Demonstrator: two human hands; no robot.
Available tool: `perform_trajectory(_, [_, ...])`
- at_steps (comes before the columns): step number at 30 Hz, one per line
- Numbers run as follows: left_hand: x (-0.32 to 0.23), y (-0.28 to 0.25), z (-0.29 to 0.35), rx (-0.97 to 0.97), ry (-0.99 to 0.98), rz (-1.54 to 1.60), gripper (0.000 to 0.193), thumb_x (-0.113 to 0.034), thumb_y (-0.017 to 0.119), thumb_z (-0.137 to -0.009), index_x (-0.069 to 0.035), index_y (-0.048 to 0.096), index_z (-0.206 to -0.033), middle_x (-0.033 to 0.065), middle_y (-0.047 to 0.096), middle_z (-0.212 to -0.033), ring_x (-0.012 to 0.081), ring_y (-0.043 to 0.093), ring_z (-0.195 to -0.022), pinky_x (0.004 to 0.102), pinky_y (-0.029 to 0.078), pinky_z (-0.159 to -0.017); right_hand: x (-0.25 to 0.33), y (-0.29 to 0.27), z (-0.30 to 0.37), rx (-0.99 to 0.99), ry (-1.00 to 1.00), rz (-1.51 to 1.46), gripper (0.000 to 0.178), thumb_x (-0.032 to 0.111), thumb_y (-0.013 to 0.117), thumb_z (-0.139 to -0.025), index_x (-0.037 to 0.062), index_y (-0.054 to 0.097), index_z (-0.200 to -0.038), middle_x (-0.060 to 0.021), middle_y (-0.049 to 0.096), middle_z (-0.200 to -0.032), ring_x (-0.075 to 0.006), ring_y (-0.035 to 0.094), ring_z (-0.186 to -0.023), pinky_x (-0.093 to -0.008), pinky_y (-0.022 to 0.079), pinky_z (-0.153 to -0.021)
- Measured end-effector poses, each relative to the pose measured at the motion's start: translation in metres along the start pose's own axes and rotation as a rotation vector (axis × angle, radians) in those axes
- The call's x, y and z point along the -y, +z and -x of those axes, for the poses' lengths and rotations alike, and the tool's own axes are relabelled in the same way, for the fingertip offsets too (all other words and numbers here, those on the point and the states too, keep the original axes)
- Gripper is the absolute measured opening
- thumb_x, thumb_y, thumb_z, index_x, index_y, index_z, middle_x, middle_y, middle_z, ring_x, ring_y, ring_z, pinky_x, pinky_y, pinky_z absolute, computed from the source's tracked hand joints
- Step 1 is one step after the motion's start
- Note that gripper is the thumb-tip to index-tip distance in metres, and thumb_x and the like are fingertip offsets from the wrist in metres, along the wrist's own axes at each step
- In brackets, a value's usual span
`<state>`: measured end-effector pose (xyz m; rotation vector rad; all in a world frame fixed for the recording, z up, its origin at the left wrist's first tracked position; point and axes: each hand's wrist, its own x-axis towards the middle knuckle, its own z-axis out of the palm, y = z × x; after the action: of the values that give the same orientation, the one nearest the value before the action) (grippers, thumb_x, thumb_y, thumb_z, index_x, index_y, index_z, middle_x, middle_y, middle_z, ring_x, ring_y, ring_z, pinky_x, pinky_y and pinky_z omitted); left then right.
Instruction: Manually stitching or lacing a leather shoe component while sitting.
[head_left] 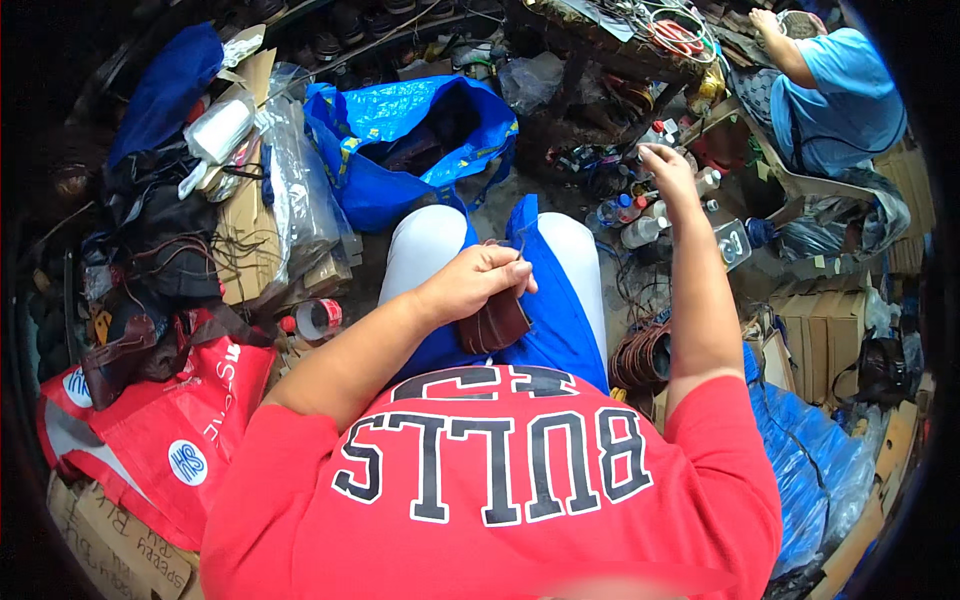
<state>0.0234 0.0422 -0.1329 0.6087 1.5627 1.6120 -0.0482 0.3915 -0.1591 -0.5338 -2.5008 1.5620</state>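
Over my lap, my left hand [490, 278] is closed on a dark brown leather piece [495, 325], its thumb and fingers pinching the upper edge. The leather has a folded, curved shape like part of a shoe, and the grip hides some of it. A thin pale sliver stands up by the fingertips, too small to name. My right hand [668, 175] is raised well away to the right and forward, above several plastic bottles. Its fingers are drawn together in a pinch, and whatever they hold is too fine to make out.
A blue bag [350, 160] gapes open beyond my knees. Cardboard and plastic [250, 240] pile up at left, above a red bag [180, 440]. Several bottles [640, 232] stand at right, near stacked brown leather pieces [640, 355]. Another person in a blue shirt [840, 100] sits far right.
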Motion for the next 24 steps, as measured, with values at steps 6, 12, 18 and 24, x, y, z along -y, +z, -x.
perform_trajectory(6, [-0.018,-0.016,-0.006,-0.032,0.020,0.119,0.024,-0.023,0.060,-0.089,0.000,0.068,-0.091,0.0088,0.066,-0.095,0.0203,0.057,-0.103,0.0361,0.038,-0.097,-0.037,0.024,-0.127,-0.191,0.092,0.813,0.039,0.040,0.061,-0.079,0.0106,0.066,-0.104,-0.0198,0.065,-0.100,-0.0354,0.061,-0.096,-0.0390,0.048,-0.083])
perform_trajectory(12, [-0.057,-0.038,-0.020,-0.228,0.002,0.199,0.012,-0.007,0.062,-0.085,0.001,0.069,-0.093,0.0072,0.069,-0.091,0.0133,0.063,-0.086,0.0257,0.049,-0.079,-0.071,0.041,-0.186,0.030,-0.065,1.065,0.045,0.048,0.052,-0.083,0.0103,0.067,-0.103,-0.0174,0.065,-0.102,-0.0321,0.062,-0.098,-0.0409,0.048,-0.085])
perform_trajectory(18, [-0.088,-0.063,-0.026,-0.466,0.158,-0.176,0.007,-0.003,0.069,-0.078,0.001,0.068,-0.083,0.0069,0.064,-0.086,0.0137,0.059,-0.082,0.0253,0.047,-0.075,-0.055,0.034,-0.222,0.320,-0.012,1.128,0.047,0.048,0.049,-0.082,0.0070,0.067,-0.094,-0.0152,0.067,-0.092,-0.0269,0.064,-0.086,-0.0378,0.047,-0.079])
perform_trajectory(24, [-0.095,-0.053,-0.026,-0.546,0.410,-0.541,0.009,-0.007,0.073,-0.075,-0.005,0.068,-0.082,0.0045,0.056,-0.098,0.0150,0.051,-0.096,0.0270,0.040,-0.085,-0.045,-0.044,-0.151,0.408,0.285,0.776,0.036,0.037,0.057,-0.078,0.0016,0.065,-0.080,-0.0084,0.063,-0.069,-0.0185,0.057,-0.058,-0.0322,0.043,-0.058])
